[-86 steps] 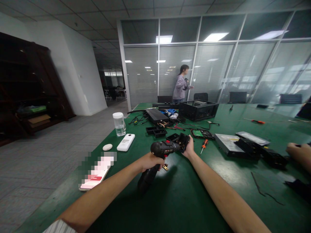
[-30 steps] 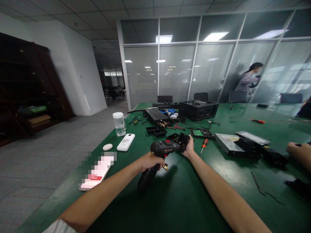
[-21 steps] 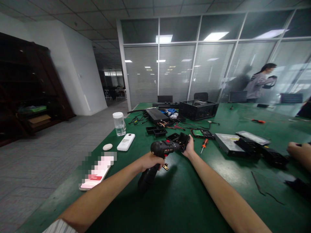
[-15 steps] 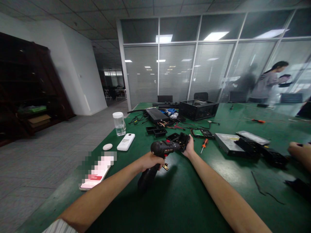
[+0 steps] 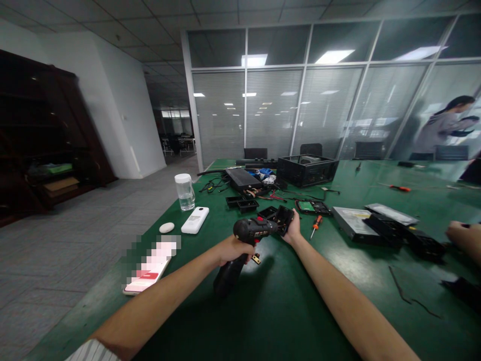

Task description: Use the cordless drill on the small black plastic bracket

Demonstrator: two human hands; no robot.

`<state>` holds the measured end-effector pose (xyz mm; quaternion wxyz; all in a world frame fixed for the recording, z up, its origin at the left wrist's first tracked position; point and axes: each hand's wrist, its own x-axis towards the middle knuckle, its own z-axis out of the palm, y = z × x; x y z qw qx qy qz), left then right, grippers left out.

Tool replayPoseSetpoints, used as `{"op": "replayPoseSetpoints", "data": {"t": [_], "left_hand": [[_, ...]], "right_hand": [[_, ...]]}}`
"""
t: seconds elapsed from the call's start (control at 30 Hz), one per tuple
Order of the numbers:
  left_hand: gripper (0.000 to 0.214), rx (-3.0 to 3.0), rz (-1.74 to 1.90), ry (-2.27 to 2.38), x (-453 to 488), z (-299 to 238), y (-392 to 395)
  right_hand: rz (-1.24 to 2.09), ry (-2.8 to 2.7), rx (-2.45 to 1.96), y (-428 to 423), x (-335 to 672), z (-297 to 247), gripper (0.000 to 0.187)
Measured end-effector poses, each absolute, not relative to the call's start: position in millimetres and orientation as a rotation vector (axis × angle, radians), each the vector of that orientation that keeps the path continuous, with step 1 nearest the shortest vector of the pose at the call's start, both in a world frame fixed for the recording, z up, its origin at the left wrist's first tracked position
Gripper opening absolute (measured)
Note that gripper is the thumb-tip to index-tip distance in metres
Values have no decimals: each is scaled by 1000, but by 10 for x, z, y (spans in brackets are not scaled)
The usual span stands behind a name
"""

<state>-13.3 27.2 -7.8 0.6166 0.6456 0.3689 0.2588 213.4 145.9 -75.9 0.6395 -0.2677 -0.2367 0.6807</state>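
My left hand [image 5: 237, 249] is wrapped round the grip of a black cordless drill [image 5: 252, 229], its chuck pointing right. A small black plastic part [image 5: 284, 220] is held in my right hand [image 5: 293, 228], close against the drill's tip; whether the bit touches it I cannot tell. Just beyond the part lies a black tray [image 5: 267, 212]. To its left two similar small black trays [image 5: 247, 205] rest on the table. An orange-handled screwdriver [image 5: 316, 225] lies right of my right hand, near a green circuit board [image 5: 308, 206].
A black computer case [image 5: 307, 169] stands at the back beside cables and a flat black box [image 5: 243, 180]. Optical drives [image 5: 355, 223] lie to the right, near another person's hand [image 5: 464, 234]. A jar [image 5: 185, 193], a white power bank [image 5: 195, 220] and a phone [image 5: 150, 276] line the left edge.
Both my hands, the drill and the black part stay practically where they were. In the background, a person has walked further to the right.
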Motion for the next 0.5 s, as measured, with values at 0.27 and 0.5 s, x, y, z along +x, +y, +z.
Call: {"op": "replayPoseSetpoints", "data": {"t": [0.27, 0.5], "left_hand": [[8, 1491, 594, 841, -145, -90, 275], [9, 1502, 598, 855, -138, -90, 272]], "right_hand": [[1542, -537, -610, 1471, 2132, -769, 50], [1550, -539, -606, 1485, 2143, -783, 50]]}}
